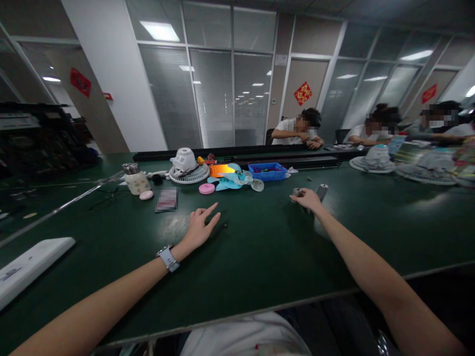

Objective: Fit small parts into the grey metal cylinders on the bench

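A fan [187, 167] stands left of a bin [267, 171], behind both hands.

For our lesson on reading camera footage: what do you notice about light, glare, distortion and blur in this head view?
Head view: ceiling lights leave pale glare on the green table near the left hand; room dim overall. Wide-lens distortion bends the table edge and stretches both forearms. The right hand is closed around a small metal cylinder, slightly soft. A card is blurred out.
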A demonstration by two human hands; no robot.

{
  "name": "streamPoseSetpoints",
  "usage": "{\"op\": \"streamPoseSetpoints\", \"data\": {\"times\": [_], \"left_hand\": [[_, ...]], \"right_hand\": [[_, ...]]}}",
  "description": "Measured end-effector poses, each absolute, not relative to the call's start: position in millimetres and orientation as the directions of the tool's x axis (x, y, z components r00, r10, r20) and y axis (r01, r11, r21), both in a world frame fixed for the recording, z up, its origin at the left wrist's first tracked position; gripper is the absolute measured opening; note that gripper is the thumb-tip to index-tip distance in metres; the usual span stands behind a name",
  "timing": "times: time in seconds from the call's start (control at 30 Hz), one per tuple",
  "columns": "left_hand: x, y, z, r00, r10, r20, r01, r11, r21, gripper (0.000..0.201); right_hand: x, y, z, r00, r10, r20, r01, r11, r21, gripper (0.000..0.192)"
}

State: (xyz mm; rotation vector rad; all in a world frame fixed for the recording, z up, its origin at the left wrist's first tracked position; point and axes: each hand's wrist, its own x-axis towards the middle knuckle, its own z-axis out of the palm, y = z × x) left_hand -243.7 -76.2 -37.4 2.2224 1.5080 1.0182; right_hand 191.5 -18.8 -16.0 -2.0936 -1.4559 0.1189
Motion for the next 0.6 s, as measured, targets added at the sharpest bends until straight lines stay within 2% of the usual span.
{"op": "streamPoseSetpoints", "data": {"times": [0.07,0.1,0.13,0.17,0.23,0.3,0.37,0.43,0.53,0.6], "left_hand": [[-243,-77,-37,0.131,0.897,0.421,0.676,-0.392,0.624,0.055],[-242,-77,-37,0.101,0.900,0.425,0.660,-0.380,0.648,0.055],[-242,-77,-37,0.082,0.902,0.424,0.644,-0.372,0.668,0.056],[-242,-77,-37,0.072,0.904,0.421,0.631,-0.368,0.683,0.056],[-241,-77,-37,0.078,0.907,0.414,0.616,-0.370,0.695,0.059],[-241,-75,-38,0.071,0.903,0.423,0.613,-0.374,0.696,0.063],[-242,-72,-39,0.080,0.906,0.416,0.618,-0.372,0.692,0.067],[-243,-71,-40,0.105,0.905,0.411,0.627,-0.381,0.680,0.069],[-244,-71,-38,0.130,0.907,0.402,0.635,-0.387,0.668,0.068],[-243,-73,-37,0.123,0.911,0.395,0.641,-0.376,0.669,0.067]], "right_hand": [[166,-29,-11,0.403,0.830,0.386,0.856,-0.193,-0.479,0.063],[147,-37,-7,0.347,0.802,0.486,0.886,-0.111,-0.450,0.066],[125,-47,-5,0.254,0.753,0.607,0.919,0.007,-0.393,0.065],[101,-59,-3,0.087,0.752,0.653,0.928,0.177,-0.328,0.060],[51,-81,-4,-0.283,0.747,0.602,0.836,0.499,-0.227,0.054],[11,-95,-11,-0.573,0.687,0.446,0.696,0.696,-0.177,0.051],[-12,-98,-18,-0.688,0.640,0.341,0.615,0.764,-0.193,0.045],[-18,-96,-23,-0.721,0.623,0.302,0.579,0.782,-0.231,0.039],[-13,-92,-25,-0.666,0.666,0.337,0.605,0.746,-0.278,0.037],[-10,-92,-24,-0.604,0.707,0.368,0.642,0.705,-0.300,0.045]]}}
